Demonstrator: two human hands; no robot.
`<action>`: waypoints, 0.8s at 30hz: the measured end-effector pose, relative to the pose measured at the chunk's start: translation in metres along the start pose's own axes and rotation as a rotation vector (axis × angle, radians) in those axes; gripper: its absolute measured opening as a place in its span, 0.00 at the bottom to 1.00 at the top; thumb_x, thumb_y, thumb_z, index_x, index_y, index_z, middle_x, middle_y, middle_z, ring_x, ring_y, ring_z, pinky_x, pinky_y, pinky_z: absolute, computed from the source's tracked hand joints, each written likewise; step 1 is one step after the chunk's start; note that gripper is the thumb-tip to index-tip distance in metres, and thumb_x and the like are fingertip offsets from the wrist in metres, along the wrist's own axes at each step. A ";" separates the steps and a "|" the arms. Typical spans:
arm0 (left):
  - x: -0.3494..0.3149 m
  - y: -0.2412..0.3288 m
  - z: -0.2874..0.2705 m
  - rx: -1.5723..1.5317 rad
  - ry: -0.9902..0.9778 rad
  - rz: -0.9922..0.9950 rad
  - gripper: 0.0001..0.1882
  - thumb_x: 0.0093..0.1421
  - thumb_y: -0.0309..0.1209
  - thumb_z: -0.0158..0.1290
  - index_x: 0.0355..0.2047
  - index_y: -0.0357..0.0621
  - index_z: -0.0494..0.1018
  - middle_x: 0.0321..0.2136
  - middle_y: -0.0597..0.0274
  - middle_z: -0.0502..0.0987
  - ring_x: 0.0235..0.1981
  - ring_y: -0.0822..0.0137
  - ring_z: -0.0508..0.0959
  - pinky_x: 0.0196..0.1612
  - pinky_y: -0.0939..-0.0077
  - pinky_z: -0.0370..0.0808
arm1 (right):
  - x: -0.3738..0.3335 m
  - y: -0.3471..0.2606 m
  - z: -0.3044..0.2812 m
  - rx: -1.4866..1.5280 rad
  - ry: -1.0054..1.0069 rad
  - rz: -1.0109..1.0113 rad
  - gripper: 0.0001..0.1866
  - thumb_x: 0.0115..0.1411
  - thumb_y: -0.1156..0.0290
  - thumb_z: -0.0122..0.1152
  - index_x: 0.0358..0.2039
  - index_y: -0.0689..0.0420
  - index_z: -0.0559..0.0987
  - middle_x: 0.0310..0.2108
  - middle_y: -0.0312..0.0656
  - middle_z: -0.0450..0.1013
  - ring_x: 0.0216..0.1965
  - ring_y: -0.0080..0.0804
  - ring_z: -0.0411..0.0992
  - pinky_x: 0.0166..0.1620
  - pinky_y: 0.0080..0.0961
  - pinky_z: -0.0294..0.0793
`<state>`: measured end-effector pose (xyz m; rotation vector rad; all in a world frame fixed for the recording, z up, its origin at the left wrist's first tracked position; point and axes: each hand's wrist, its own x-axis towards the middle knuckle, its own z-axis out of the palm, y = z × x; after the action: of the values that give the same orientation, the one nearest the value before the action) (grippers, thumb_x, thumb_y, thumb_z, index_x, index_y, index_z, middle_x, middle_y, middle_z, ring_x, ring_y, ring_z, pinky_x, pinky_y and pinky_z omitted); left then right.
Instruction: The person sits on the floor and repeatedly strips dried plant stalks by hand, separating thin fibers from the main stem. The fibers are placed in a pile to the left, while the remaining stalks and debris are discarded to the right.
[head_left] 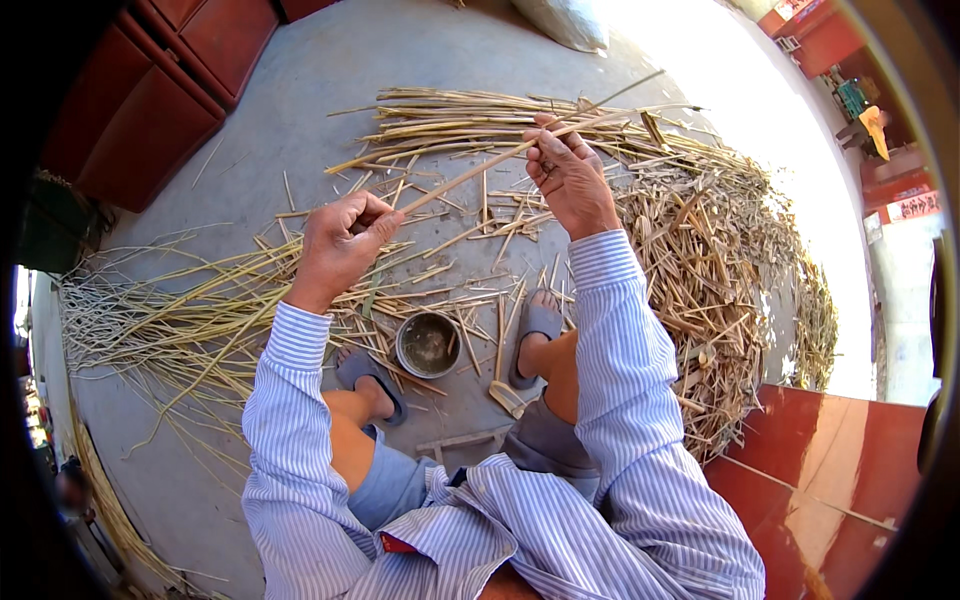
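Note:
A long pale dried stalk (pixel 470 174) runs slantwise between my hands, rising toward the right. My left hand (pixel 343 237) pinches its lower end between thumb and curled fingers. Farther up, my right hand (pixel 571 176) grips the stalk near its upper part, and thin ends stick out past the fingers. Behind my right hand lies a bundle of straight yellowish stalks (pixel 440 118) on the floor. Left of and below my left hand spread long thin yellow-green stems (pixel 205 330). A round metal bowl (pixel 428 345) with murky contents stands between my feet.
A large heap of dry husks and broken stalk pieces (pixel 710 280) lies to my right. Short cut pieces litter the grey floor (pixel 250 130). Red-brown upholstered seats (pixel 150 110) stand at the far left. A pale sack (pixel 565 20) is at the back, a red shiny panel (pixel 815 470) at lower right.

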<state>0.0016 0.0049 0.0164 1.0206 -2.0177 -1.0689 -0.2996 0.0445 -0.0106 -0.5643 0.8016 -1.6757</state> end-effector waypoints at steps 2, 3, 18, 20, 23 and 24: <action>-0.002 -0.006 -0.009 -0.011 -0.046 -0.036 0.08 0.59 0.29 0.61 0.30 0.35 0.77 0.20 0.68 0.76 0.22 0.81 0.70 0.25 0.83 0.68 | -0.001 0.004 -0.002 -0.009 -0.037 0.033 0.19 0.64 0.73 0.60 0.55 0.58 0.70 0.38 0.40 0.77 0.34 0.23 0.76 0.36 0.17 0.80; -0.002 -0.007 -0.013 -0.017 -0.069 -0.052 0.08 0.59 0.29 0.62 0.30 0.35 0.77 0.21 0.69 0.76 0.22 0.81 0.70 0.25 0.84 0.68 | -0.002 0.005 0.001 -0.016 -0.056 0.048 0.21 0.64 0.73 0.60 0.57 0.58 0.70 0.38 0.40 0.77 0.34 0.23 0.76 0.36 0.18 0.80; 0.002 -0.006 -0.037 -0.126 -0.106 -0.151 0.09 0.61 0.31 0.61 0.30 0.36 0.76 0.22 0.71 0.74 0.24 0.82 0.68 0.26 0.84 0.65 | -0.001 0.016 0.020 -0.404 0.054 -0.110 0.12 0.64 0.61 0.61 0.38 0.57 0.78 0.28 0.38 0.77 0.27 0.22 0.76 0.33 0.19 0.77; 0.003 -0.004 -0.031 -0.114 -0.096 -0.129 0.09 0.60 0.30 0.61 0.30 0.36 0.76 0.22 0.71 0.73 0.24 0.82 0.68 0.26 0.84 0.65 | -0.003 0.019 0.022 -0.510 0.088 -0.136 0.13 0.65 0.59 0.60 0.35 0.57 0.78 0.24 0.36 0.76 0.24 0.20 0.73 0.29 0.17 0.74; 0.003 -0.008 -0.021 -0.131 -0.098 -0.088 0.10 0.60 0.30 0.61 0.29 0.36 0.76 0.22 0.71 0.73 0.24 0.82 0.68 0.26 0.84 0.65 | -0.006 0.023 0.025 -0.601 0.137 -0.188 0.15 0.66 0.58 0.58 0.30 0.58 0.77 0.20 0.33 0.72 0.20 0.16 0.67 0.24 0.14 0.65; 0.004 -0.010 -0.019 -0.130 -0.086 -0.075 0.09 0.60 0.30 0.61 0.29 0.36 0.76 0.21 0.71 0.73 0.24 0.82 0.67 0.26 0.84 0.65 | -0.005 0.021 0.024 -0.633 0.144 -0.219 0.16 0.67 0.58 0.58 0.29 0.58 0.77 0.20 0.32 0.71 0.19 0.15 0.65 0.23 0.13 0.63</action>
<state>0.0180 -0.0095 0.0170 1.0042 -1.9612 -1.2860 -0.2679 0.0413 -0.0105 -1.0002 1.4358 -1.6596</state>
